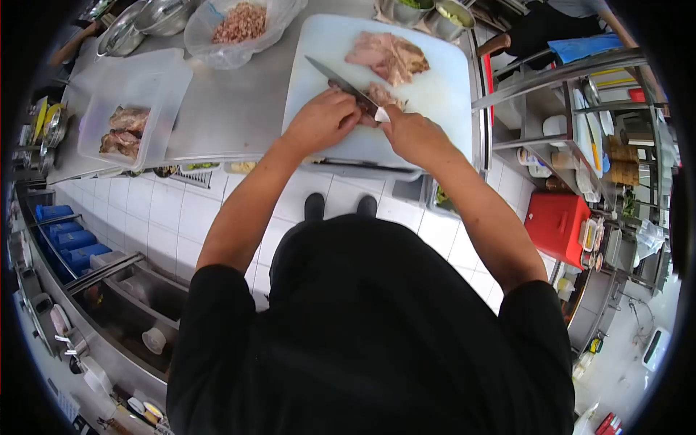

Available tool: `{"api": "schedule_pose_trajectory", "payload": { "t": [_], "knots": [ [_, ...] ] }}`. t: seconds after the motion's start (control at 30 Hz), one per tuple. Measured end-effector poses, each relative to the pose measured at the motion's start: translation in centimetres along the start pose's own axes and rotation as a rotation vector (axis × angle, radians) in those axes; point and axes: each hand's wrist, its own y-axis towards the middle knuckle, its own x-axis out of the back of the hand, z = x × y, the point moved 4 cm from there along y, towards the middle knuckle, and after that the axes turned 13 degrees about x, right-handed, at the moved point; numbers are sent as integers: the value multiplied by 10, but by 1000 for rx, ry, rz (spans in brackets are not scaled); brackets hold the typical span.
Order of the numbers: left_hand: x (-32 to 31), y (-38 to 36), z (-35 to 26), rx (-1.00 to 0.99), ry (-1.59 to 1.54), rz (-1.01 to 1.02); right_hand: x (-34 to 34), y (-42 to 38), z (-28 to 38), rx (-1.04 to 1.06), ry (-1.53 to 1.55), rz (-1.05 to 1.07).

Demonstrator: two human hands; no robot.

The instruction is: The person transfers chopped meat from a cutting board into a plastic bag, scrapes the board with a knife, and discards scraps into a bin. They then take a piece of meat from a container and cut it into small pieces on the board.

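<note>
A white cutting board (308,83) lies before me on the steel counter. My right hand (420,138) is closed round the white handle of a kitchen knife (337,78), whose blade slants up to the left across the board. My left hand (322,122) has its fingers curled down on a piece of meat (368,119) just below the blade; the fingertips are partly hidden. Cut meat (384,96) lies on the far side of the blade. A larger slab of meat (389,56) rests farther back on the board, apart from both hands.
To the left, a clear plastic tub (90,130) holds pieces of meat. Behind it stand metal bowls (163,16) and a plastic bag (199,36) of diced meat (241,23). Metal containers (448,27) of greens stand behind the board. Steel shelving (529,119) and a red box (554,228) are right.
</note>
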Motion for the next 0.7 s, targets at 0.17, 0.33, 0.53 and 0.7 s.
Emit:
{"api": "schedule_pose_trajectory", "payload": {
  "t": [0.17,0.33,0.53,0.7],
  "knots": [
    [6,-2,-4,17,-13,22,3,-18,12,-118,31,129],
    [5,-7,-4,-24,12,28,-11,-10,13,-93,48,35],
    [11,-3,0,-40,29,50,-7,-17,24,-183,60,107],
    [16,-9,-2,-82,83,35,8,6,18,-83,16,62]
  ]
}}
